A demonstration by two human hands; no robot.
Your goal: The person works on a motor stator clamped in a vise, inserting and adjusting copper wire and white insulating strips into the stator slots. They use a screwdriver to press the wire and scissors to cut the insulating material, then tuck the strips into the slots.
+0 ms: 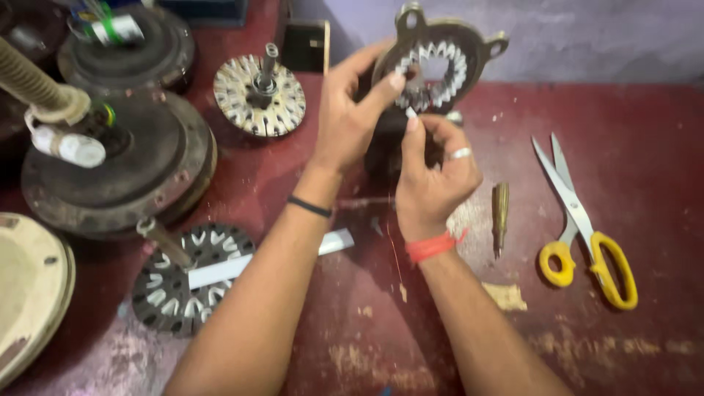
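Stacked at far left on the red bench: dark round motor housings. Propped upright at centre, facing the eyes: slotted stator core, steadied by left hand. Pinching a small white strip at its slots: right hand. Parked aside, within reach: yellow-handled scissors.

A left hand is steadying an upright toothed stator ring while the right hand is pinching a white slip at its seven o'clock; yellow-handled scissors are lying at three o'clock on the red tabletop.
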